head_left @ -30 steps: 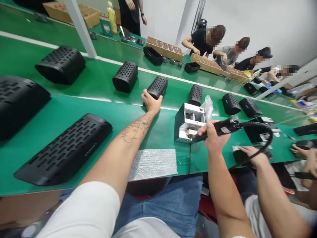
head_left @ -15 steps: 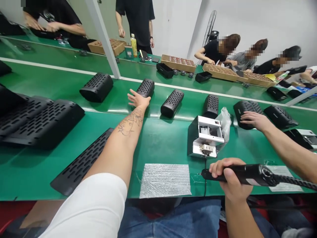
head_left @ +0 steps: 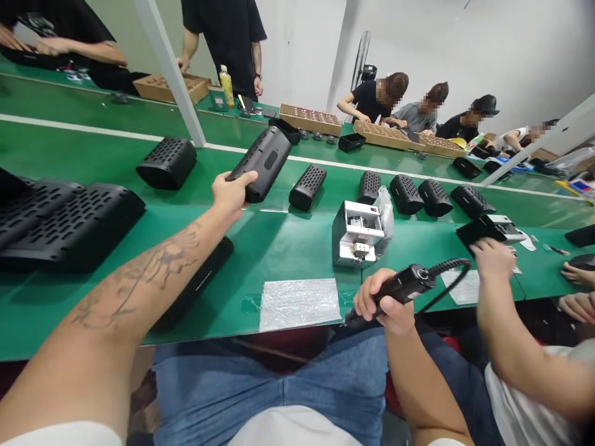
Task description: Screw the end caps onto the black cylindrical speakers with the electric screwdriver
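My left hand (head_left: 233, 193) is closed on the near end of a black speaker housing (head_left: 266, 160), lifted and tilted above the green bench. A smooth side with an oval recess faces me. My right hand (head_left: 388, 302) grips a black electric screwdriver (head_left: 403, 286), its tip pointing down and left near the bench's front edge, its coiled cord running off to the right. Between the hands lies a sheet of bubble wrap (head_left: 300, 303). Beyond the right hand stands a silver and black screw feeder (head_left: 357, 234). Below my left forearm lies another black housing part (head_left: 198, 282), partly hidden.
Slotted black housings stand along the bench, one (head_left: 309, 186) close beyond the bubble wrap. Large slotted panels (head_left: 88, 226) are stacked at left. A white post (head_left: 171, 74) rises behind. At right a co-worker's arm (head_left: 499, 297) reaches over the bench. Other people work across the line.
My left hand has taken hold of a housing, lifted and turned it, and drawn it nearer. My right hand's screwdriver now tilts downward. The neighbour's hand has pulled back from the housings at right.
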The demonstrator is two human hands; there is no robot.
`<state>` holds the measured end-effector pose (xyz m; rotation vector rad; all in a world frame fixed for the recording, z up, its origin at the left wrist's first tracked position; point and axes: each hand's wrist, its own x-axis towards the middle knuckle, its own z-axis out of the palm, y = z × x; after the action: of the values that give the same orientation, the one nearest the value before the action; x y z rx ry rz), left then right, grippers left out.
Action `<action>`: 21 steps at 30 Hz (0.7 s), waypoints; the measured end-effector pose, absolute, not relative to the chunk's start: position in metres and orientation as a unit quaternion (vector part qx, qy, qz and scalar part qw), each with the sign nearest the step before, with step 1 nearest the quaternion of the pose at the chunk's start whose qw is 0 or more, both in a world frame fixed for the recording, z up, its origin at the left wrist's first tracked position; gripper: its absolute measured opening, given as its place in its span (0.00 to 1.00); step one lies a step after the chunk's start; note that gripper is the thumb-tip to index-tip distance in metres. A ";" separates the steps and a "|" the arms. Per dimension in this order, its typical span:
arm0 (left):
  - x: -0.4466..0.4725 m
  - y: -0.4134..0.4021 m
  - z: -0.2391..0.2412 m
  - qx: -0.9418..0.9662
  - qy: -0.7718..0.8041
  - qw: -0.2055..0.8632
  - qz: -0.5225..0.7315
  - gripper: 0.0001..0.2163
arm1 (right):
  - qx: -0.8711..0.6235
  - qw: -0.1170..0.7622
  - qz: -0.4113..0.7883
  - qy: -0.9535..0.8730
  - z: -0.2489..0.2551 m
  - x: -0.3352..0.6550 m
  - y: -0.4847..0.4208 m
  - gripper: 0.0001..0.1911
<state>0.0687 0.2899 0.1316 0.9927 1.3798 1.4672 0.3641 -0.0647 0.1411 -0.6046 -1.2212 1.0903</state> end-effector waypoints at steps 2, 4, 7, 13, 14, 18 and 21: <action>0.048 0.244 0.134 0.435 0.521 0.455 0.576 0.41 | -0.218 0.630 0.511 -0.543 0.143 0.355 -0.074 0.13; 0.029 0.199 0.133 0.490 0.487 0.478 0.543 0.46 | -0.194 0.642 0.498 -0.549 0.147 0.347 -0.083 0.12; 0.011 0.138 0.125 0.599 0.448 0.474 0.466 0.52 | -0.181 0.661 0.460 -0.565 0.159 0.346 -0.099 0.12; 0.015 0.056 0.090 0.745 0.395 0.424 0.330 0.45 | -0.243 0.690 0.376 -0.569 0.183 0.358 -0.128 0.13; 0.015 0.048 0.082 0.752 0.390 0.421 0.325 0.44 | -0.269 0.705 0.344 -0.558 0.184 0.357 -0.130 0.13; 0.011 0.029 0.051 0.769 0.402 0.392 0.305 0.42 | -0.337 0.749 0.252 -0.512 0.176 0.351 -0.127 0.12; 0.006 0.024 0.037 0.786 0.396 0.370 0.298 0.43 | -0.342 0.747 0.251 -0.512 0.168 0.348 -0.115 0.12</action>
<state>0.0062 0.0241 0.0365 2.0154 1.0171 0.7654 0.3477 -0.1147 0.1679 -0.7490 -1.1206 0.5491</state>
